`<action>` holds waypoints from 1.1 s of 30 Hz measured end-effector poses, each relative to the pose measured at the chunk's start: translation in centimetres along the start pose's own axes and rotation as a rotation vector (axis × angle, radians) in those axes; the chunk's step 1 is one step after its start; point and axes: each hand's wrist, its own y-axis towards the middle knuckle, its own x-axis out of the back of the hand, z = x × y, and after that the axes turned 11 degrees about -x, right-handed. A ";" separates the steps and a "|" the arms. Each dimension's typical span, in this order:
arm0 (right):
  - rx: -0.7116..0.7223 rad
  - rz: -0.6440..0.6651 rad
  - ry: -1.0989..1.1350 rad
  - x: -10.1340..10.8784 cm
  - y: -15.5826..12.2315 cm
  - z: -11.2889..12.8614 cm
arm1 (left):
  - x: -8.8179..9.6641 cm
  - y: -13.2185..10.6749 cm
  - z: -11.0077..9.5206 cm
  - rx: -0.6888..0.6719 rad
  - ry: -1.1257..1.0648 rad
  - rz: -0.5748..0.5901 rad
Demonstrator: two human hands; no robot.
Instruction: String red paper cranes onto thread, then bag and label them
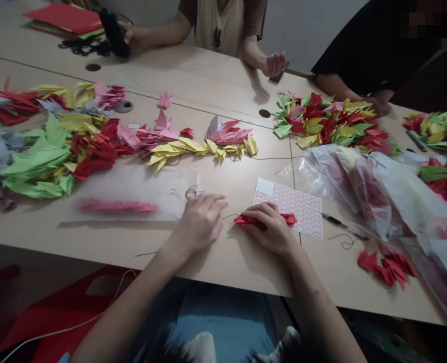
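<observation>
My right hand (268, 228) presses on a red folded paper crane (263, 219), holding it against the table. My left hand (200, 223) rests to its left, fingers curled, and a thin dark thread (229, 217) runs from those fingers towards the crane. The fingers hide whatever they pinch, so the thread's end cannot be seen. Just beyond my left hand lies a small loop of thread (190, 192) on a clear plastic sleeve (132, 194) holding pink paper cranes. A sheet of red-bordered blank labels (295, 206) lies right of the crane, partly under my right fingers.
Strings of red, yellow, green, pink and grey paper cranes (95, 136) cover the table's middle. More cranes (329, 121) and plastic bags (375, 191) fill the right, with a needle (335, 221) and loose red cranes (386, 267). Co-workers' hands (273, 64) sit across the table.
</observation>
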 end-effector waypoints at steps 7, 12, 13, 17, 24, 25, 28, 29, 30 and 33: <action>0.002 -0.028 -0.072 0.1 -0.2 -0.2 | -2.1 0.8 -1.3 -0.054 -0.139 0.147; 0.015 -0.018 -0.225 0.3 -0.1 0.0 | -1.5 0.0 0.2 0.008 -0.160 0.102; 0.014 -0.033 -0.241 0.3 -0.1 0.0 | -1.4 -0.2 0.3 0.020 -0.155 0.098; 0.003 -0.076 -0.272 0.8 -0.1 -0.1 | -1.0 -1.0 0.7 0.021 -0.104 0.067; -0.006 -0.063 -0.284 1.4 0.2 -0.1 | 0.7 -2.3 1.7 0.017 0.054 0.018; -0.001 -0.064 -0.280 1.3 0.2 -0.1 | 0.9 -2.4 1.8 0.025 0.061 0.021; -0.001 -0.047 -0.287 1.0 0.2 0.1 | 1.3 -2.7 2.1 0.048 0.060 0.037; -0.004 -0.030 -0.289 1.0 0.2 0.1 | 1.4 -2.8 2.2 0.053 0.057 0.044; -0.001 -0.012 -0.287 1.2 0.1 0.0 | 1.4 -2.9 2.3 0.058 0.057 0.050; -0.002 -0.029 -0.260 2.8 -0.2 -1.0 | 1.6 -3.2 2.9 0.056 0.056 0.051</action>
